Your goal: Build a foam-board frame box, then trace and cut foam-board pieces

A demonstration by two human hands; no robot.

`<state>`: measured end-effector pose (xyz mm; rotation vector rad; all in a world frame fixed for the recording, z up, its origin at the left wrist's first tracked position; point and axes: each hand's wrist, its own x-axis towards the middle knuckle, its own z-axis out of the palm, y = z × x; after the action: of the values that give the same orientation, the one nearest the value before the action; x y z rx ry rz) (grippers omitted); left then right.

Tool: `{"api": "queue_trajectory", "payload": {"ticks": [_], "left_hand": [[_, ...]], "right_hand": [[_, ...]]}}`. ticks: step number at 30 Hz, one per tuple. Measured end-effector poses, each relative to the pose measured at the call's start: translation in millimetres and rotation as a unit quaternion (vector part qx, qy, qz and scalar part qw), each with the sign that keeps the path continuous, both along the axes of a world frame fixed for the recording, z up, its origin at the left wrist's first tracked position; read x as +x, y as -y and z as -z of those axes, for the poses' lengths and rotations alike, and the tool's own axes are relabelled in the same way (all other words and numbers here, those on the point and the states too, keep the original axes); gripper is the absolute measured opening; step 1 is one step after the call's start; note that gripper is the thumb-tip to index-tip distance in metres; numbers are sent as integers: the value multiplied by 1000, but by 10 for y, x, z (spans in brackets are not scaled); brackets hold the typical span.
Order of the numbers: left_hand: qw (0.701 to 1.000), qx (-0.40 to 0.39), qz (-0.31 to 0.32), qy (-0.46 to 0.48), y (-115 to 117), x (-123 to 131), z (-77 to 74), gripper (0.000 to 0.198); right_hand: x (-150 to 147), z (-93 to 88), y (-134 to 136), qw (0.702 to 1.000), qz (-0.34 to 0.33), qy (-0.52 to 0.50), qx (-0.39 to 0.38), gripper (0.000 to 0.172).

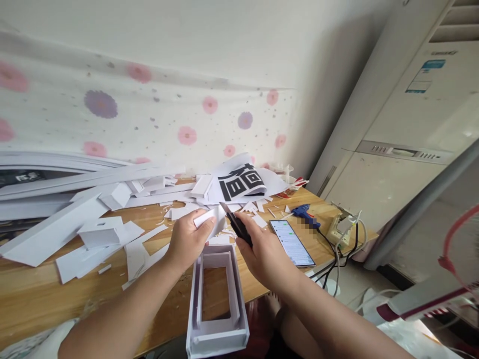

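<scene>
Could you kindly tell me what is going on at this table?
The person's left hand holds a small white board piece, and their right hand grips a black craft knife, its blade close to that piece. Below the hands, a white rectangular frame juts over the near edge of the wooden table. White offcuts lie around, with a smartphone and blue glue gun to the right.

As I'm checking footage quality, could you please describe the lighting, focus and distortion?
Head view: soft light, with a broad shadow on the wall beside the tall white unit, whose lean suggests wide-angle distortion; head view again: the black tool looks fairly sharp, but pixelation covers part of the blue glue gun.
</scene>
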<state>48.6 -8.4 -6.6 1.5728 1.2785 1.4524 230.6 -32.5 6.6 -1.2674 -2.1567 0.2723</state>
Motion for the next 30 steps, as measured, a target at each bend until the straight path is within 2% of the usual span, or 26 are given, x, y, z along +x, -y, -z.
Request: {"api": "queue_trajectory", "payload": {"ticks": [9,18,30], "left_hand": [[998,33,-9,-51,19,-12,-47,31],[998,36,-9,-57,27,-16,-45,31],[995,84,-24,-49,-20,-31,61,30]], "right_hand": [[-45,40,-2,996,8,70,52,52],[-39,12,4,994,19,102,44,56],[-90,-48,39,983,32,178,22,60]]}}
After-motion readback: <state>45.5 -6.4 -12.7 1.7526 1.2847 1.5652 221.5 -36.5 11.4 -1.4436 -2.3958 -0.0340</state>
